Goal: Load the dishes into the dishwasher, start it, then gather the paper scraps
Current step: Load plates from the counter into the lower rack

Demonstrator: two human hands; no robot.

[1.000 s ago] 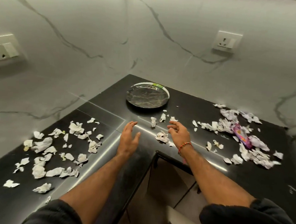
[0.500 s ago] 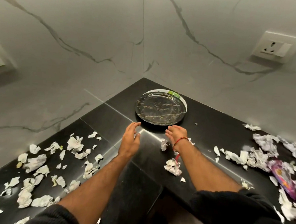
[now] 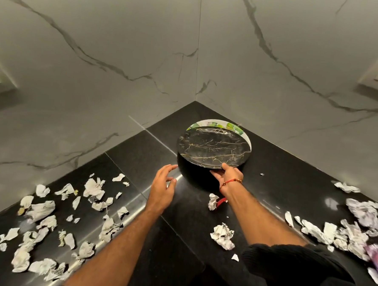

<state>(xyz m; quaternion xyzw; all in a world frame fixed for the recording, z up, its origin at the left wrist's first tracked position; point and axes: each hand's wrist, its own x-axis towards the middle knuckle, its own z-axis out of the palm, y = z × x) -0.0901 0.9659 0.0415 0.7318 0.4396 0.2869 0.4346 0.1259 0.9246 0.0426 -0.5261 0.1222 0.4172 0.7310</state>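
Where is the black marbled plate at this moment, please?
In the head view the black marbled plate sits in the far corner of the counter, its near edge tipped up by the right hand, with a white plate under it.

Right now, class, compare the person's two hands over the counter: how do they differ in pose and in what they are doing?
1. The right hand pinches the near rim of the dark plate, thumb on top; the left hand holds nothing.
2. The right hand has tilted the plate up; the left hand hovers beside it with fingers spread.
3. The right wrist wears a red thread; the left is bare.
Both reach toward the plate.
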